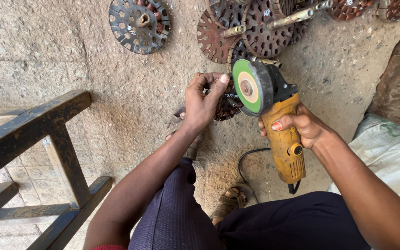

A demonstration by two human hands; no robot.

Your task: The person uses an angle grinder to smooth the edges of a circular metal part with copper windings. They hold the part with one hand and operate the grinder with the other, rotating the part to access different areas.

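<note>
- Gripping a rusty slotted disc (227,104), the left hand (202,102) has its fingers curled tight round the rim, low over the floor (93,55).
- Right hand (304,127) is wrapped round a yellow grinder (278,125), whose green wheel (248,87) sits just beside the disc.
- More discs (255,28) lie on the floor beyond.

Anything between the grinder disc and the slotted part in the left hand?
Head view: nothing. The grinder disc sits right beside the slotted rotor held by the left hand; whether they touch is unclear.
</note>
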